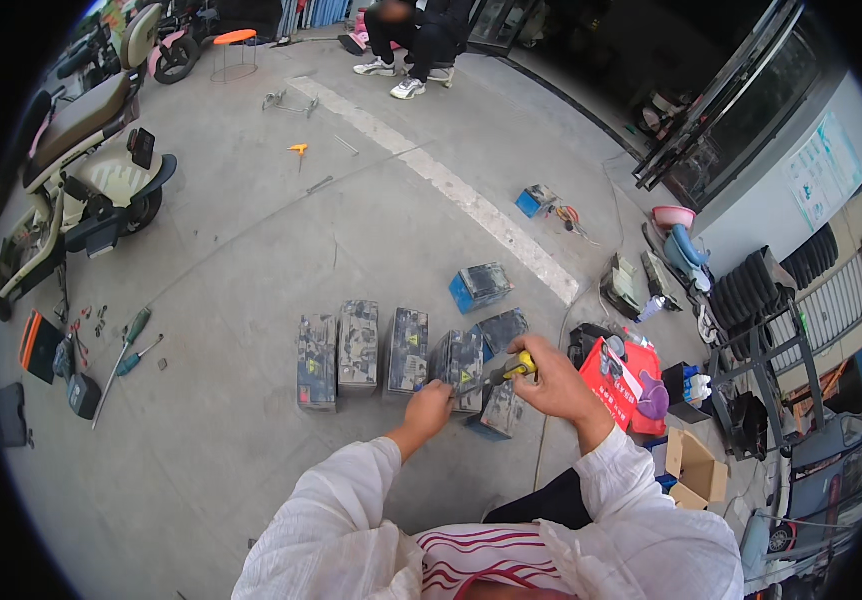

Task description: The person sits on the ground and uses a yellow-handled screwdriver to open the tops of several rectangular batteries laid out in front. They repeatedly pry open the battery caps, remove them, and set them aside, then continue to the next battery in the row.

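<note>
Several dirty, dust-caked block batteries stand in a row on the concrete in front of me. My right hand (551,382) is closed around a yellow-handled hand tool (522,364) that looks like pliers, its dark metal end pointing left over a battery (464,358) with a yellow mark. At that battery's near left edge my left hand (425,412) is pinched closed; what its fingertips grip is too small to tell. Left of it stand another battery (408,350), a battery (358,343) and the leftmost battery (317,362). Below the tool sits a tilted battery (498,412).
Blue-sided batteries (481,286) lie farther off, one beside loose wires (568,216). Screwdrivers (123,345) lie on the left near a parked scooter (91,190). To my right are a red bag (616,385) and an open cardboard box (696,470). A person (416,40) sits at the back.
</note>
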